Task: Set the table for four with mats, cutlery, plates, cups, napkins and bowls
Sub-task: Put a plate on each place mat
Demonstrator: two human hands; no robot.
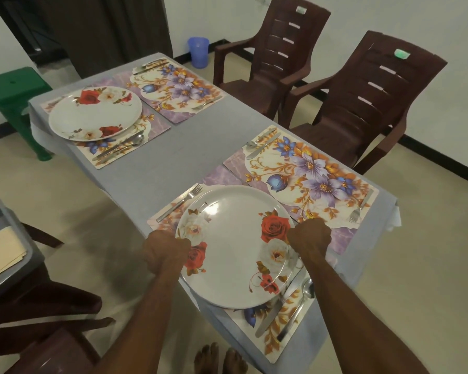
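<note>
Head cam, down, prob. close

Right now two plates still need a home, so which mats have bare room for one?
The near right mat is bare between its knife and fork. So is the far right mat. The near plate, gripped by both hands, and the far plate crowd theirs.

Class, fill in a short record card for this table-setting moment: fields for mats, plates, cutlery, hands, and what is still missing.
mats: four floral mats on the grey tablecloth
plates: two; near plate and far plate; mats by the brown chairs bare
cutlery: fork, knife and spoon flank the near plate; every mat has cutlery
hands: left hand and right hand grip the near plate's rim
missing: two plates; no cups, napkins or bowls on the table
</note>
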